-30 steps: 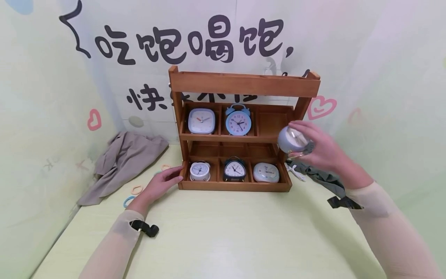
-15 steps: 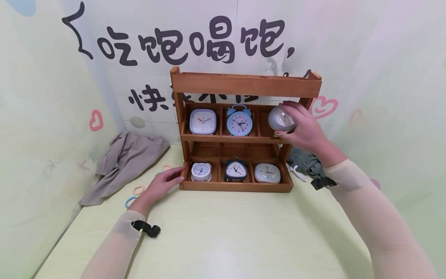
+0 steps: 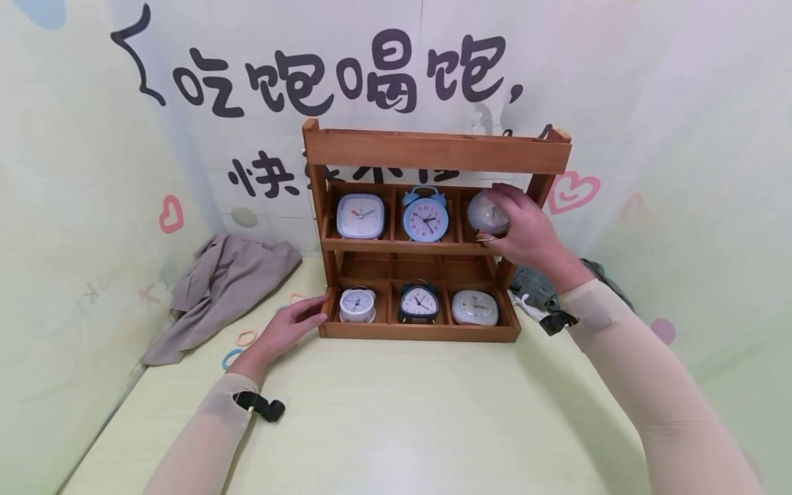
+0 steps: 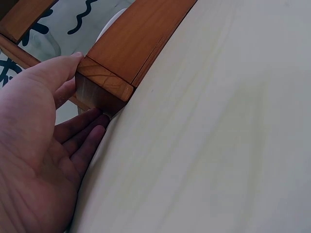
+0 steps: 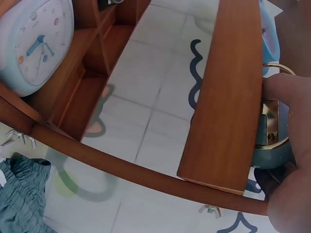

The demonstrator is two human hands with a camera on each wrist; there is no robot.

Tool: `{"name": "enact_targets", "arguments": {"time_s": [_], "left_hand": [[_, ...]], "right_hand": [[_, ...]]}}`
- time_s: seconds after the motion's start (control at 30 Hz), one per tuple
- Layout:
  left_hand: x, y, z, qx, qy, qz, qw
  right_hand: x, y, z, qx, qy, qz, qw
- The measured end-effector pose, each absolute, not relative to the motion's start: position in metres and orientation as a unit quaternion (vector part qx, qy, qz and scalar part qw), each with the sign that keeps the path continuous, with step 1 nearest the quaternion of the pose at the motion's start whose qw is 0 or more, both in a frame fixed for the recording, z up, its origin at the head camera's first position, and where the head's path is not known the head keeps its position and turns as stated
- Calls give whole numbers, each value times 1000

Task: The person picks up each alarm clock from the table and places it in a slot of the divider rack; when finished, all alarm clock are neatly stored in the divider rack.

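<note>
A round, pale alarm clock (image 3: 485, 212) with gold trim is in my right hand (image 3: 526, 230), which grips its right side. It overlaps the right compartment of the wooden shelf's (image 3: 433, 151) middle tier. In the right wrist view the clock's gold-edged underside (image 5: 269, 155) shows beside a shelf board, partly hidden by the hand. My left hand (image 3: 287, 333) holds the left end of the bottom tier, thumb at the upper corner and fingers lower (image 4: 90, 138). Left of the held clock stand a blue twin-bell clock (image 3: 425, 218) and a square clock (image 3: 361, 216).
The bottom tier bears a white clock (image 3: 357, 304), a dark triangular clock (image 3: 419, 302) and a pale oval clock (image 3: 474, 307). Brown cloth (image 3: 229, 289) lies left, green cloth (image 3: 537, 287) right. Coloured rings (image 3: 245, 337) lie by the left wrist on the table (image 3: 396, 412).
My right hand has carried the round clock leftward and up from beside the shelf to the middle tier's right compartment. The left hand has stayed on the shelf's end.
</note>
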State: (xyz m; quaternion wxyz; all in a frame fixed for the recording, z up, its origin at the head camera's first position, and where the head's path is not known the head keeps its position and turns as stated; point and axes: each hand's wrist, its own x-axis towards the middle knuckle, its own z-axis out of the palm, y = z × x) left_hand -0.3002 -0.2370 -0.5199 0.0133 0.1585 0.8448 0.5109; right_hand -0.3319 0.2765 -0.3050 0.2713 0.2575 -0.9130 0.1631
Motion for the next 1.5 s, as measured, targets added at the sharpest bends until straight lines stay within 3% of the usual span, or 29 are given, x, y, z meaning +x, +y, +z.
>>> {"name": "enact_targets", "arguments": {"time_s": [1.07, 1.27, 1.5], "left_hand": [[-299, -236, -517, 155, 842, 516, 19], [-299, -235, -516, 152, 842, 518, 20], [-299, -236, -516, 152, 846, 512, 19]], "right_hand": [[-333, 280, -308, 222, -943, 220, 120], [-335, 281, -311, 235, -940, 209, 131], [-324, 289, -326, 267, -910, 242, 205]]}}
